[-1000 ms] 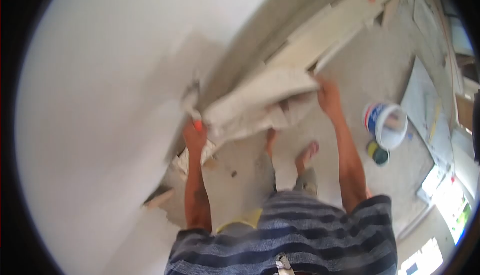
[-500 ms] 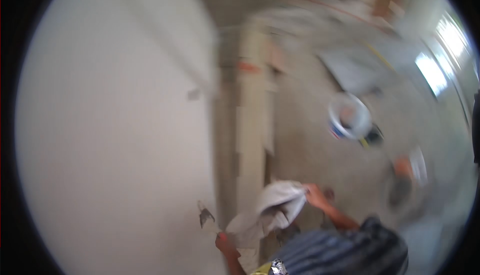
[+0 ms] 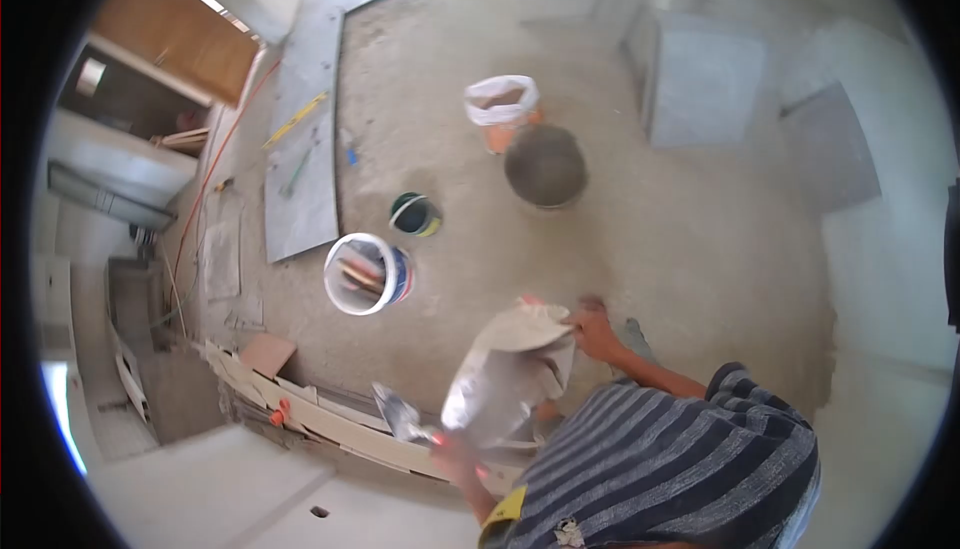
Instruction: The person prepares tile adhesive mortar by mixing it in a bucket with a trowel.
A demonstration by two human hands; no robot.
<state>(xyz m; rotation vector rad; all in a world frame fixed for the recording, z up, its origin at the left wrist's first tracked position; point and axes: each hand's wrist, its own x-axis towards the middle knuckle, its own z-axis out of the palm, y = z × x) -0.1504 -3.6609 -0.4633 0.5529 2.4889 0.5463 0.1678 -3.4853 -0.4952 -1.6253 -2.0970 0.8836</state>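
Note:
My right hand (image 3: 597,335) is closed on the upper edge of a pale sack (image 3: 505,374), which hangs partly folded in front of my striped shirt. Low on the sack's other side, my left hand (image 3: 460,457) grips a trowel (image 3: 398,415) whose grey metal blade points away to the left. The left fingers are slightly blurred and sit right at the sack's lower edge. Some of the sack's underside is hidden.
Ahead stand a white bucket (image 3: 358,274) with tools inside, a small dark green bucket (image 3: 414,215), an orange bucket with a white liner (image 3: 502,99) and a round dark tub (image 3: 545,166). A long grey panel (image 3: 303,184) lies left; a beam (image 3: 370,446) runs nearby.
The view has swung to the right, taking the large white surface mostly out of sight and bringing the buckets closer to the middle. Both hands keep hold of the sack and trowel.

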